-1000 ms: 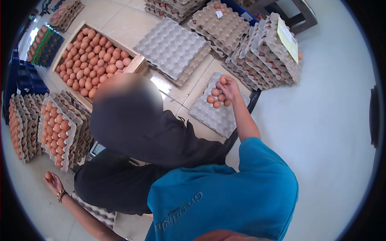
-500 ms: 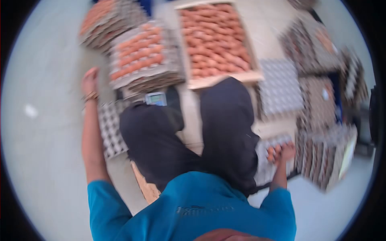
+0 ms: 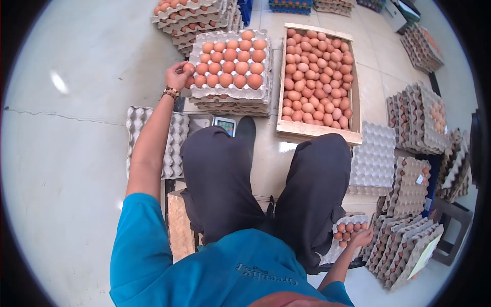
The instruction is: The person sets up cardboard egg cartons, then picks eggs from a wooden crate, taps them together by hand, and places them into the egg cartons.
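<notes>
My left hand (image 3: 177, 77) is at the left edge of a grey egg tray (image 3: 227, 37) that tops a stack. Its fingers are closed round a brown egg (image 3: 189, 67), with another egg (image 3: 190, 82) just below the fingers. Brown eggs (image 3: 227, 67) sit in rows in that tray. Low on the right, my right hand (image 3: 362, 238) touches the side of a small group of eggs (image 3: 350, 227) in a pale tray (image 3: 332, 251). The right fingers look curled, but what they grip is hidden.
A wooden crate (image 3: 353, 134) full of loose eggs stands beyond my knees. An upturned tray (image 3: 372, 156) is right of it. Filled tray stacks (image 3: 401, 250) line the right side. At left are a tray (image 3: 138, 128) and a scale with a display (image 3: 225, 125).
My left hand has moved from bare floor to the stacked tray and now has an egg. My right hand stays by the small group of eggs. The view has shifted and sharpened.
</notes>
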### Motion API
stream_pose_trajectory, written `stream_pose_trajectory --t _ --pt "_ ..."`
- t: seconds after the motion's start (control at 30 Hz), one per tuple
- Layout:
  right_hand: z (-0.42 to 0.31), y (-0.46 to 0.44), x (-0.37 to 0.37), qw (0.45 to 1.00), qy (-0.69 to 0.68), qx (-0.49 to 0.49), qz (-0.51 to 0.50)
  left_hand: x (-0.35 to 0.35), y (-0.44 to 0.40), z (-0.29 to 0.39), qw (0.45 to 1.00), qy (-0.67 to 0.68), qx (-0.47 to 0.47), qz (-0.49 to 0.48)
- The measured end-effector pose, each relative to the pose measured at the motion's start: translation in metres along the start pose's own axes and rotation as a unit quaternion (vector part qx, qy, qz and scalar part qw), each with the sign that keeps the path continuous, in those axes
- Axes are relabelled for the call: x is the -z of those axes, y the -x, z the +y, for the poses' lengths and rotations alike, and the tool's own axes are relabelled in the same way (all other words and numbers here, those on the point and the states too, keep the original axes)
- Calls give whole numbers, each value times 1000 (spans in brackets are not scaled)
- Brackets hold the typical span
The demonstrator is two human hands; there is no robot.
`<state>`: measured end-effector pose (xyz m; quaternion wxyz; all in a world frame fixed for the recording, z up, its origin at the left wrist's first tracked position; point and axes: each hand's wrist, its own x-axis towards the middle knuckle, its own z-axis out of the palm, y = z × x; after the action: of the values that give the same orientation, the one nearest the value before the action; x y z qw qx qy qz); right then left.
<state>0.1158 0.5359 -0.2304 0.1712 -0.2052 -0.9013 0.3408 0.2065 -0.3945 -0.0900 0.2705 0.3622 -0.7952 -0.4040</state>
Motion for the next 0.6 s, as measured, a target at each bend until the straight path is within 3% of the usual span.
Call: stream_pose_trajectory --t 0.13,0.2,0.23,0.27,0.3,0.37,0.43,0.47,0.5,0.57,0.6 --pt "-95 -1 -39 991 -131 -4 18 -4 0 -16 996 -75 -31 34" --pt "-139 -13 -66 984 -166 69 -5 3 1 -26 989 -117 -11 87" --pt "-168 -15 -79 986 -83 144 6 6 5 -32 985 -131 10 114" --pt "-198 -12 -96 979 -117 169 -1 11 13 -39 980 -138 -52 138" --pt "-223 -14 -119 971 -158 175 -30 14 23 -50 990 -40 -11 138" --pt "-297 -4 -146 939 -207 248 -118 14 71 -14 989 -14 -36 139" --pt "-356 4 -181 906 -249 284 -192 24 115 -20 992 -40 -9 117" --pt "-372 4 -208 883 -266 272 -273 16 145 -5 986 -44 -56 148" --pt "-386 4 -234 872 -251 233 -349 15 174 -3 991 -8 -21 128" --pt "-395 -10 -290 808 -33 340 -481 10 230 -2 992 -31 -8 124" --pt "-394 -9 -315 792 2 372 -484 12 261 -2 992 -38 13 119"
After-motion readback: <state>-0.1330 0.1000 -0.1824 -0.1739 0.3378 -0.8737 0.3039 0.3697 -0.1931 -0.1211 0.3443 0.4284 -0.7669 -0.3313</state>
